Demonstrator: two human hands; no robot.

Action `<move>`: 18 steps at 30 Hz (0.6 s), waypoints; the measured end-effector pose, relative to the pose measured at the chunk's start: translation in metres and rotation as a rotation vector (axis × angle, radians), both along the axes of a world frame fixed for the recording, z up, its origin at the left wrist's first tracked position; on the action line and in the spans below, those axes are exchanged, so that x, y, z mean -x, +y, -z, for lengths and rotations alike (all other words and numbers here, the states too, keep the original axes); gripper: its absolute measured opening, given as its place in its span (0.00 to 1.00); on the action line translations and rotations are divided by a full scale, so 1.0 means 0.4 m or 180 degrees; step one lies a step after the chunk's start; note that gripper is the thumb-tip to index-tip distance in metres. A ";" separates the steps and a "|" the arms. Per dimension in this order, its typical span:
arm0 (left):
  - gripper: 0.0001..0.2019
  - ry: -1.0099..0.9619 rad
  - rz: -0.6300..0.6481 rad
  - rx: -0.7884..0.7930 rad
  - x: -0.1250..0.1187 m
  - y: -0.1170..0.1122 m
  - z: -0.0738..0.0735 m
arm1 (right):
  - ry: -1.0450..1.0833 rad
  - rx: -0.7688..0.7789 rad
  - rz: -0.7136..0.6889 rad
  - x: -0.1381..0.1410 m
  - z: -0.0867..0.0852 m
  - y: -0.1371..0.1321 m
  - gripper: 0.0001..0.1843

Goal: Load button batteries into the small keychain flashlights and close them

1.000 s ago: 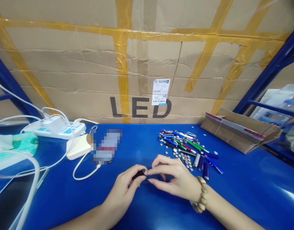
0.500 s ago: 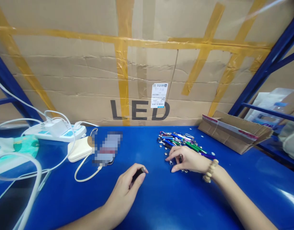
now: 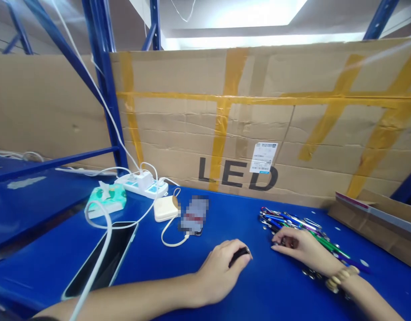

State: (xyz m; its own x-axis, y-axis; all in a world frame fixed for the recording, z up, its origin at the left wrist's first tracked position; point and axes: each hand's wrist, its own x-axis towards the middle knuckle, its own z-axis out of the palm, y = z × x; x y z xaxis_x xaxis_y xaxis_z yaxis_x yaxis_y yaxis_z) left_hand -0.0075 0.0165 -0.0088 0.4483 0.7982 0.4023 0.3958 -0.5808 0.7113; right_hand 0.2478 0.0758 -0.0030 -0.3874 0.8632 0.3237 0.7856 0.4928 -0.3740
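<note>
Left hand (image 3: 222,272) lies low on the glossy blue metal tabletop (image 3: 265,294), fingers curled tight. Thumb and forefinger pinch a short black cylindrical barrel (image 3: 240,255). Only its far end pokes out past the fingertips; the rest is buried in the palm.

Barrel looks rigid, smooth and very light, probably a metal or plastic shell. A round thing that size would likely roll on this slick top if let go. Best hold, by my reckoning: across the middle of its length, pads on opposite sides, open end left clear.

Right hand (image 3: 302,249), with a wooden bead bracelet (image 3: 339,278) at the wrist, sits just right of the pinch. Its fingers are spread and bent over a heap of slim coloured metal keyring torches (image 3: 292,221). Something dark lies under the fingertips. From here I cannot tell whether they have closed on a piece or merely rest on the pile.

Small silvery button cells (image 3: 307,272) lie loose beside that wrist; thin, slippery, fiddly to lift off a flat surface, I would guess.

Left of the pinch and beyond it: white power bank (image 3: 165,208) with looped cable, white power strip (image 3: 141,185), green patterned tissue pack (image 3: 106,198), dark flat tablet (image 3: 101,263). Behind everything stands a large taped cardboard carton marked LED (image 3: 238,174). Far right of the grip, an open brown cardboard tray (image 3: 375,223).
</note>
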 end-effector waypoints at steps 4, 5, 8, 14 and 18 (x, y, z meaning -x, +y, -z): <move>0.09 0.0057 0.0091 -0.0001 0.017 0.024 0.009 | 0.0363 -0.0112 0.0256 0.005 0.002 0.006 0.21; 0.08 0.0073 0.0115 -0.0025 0.024 0.032 0.011 | 0.0494 -0.0161 0.0296 0.006 0.003 0.009 0.22; 0.09 0.0100 0.0111 -0.0092 0.048 0.055 0.012 | 0.0804 -0.0312 0.0315 0.016 0.003 0.014 0.23; 0.08 -0.0002 0.0085 -0.0249 0.076 0.088 -0.001 | 0.0798 -0.0605 -0.0033 0.089 -0.014 0.001 0.22; 0.09 0.0175 0.0130 -0.0166 0.074 0.086 0.002 | 0.0492 -0.0650 -0.0574 0.151 -0.031 -0.012 0.20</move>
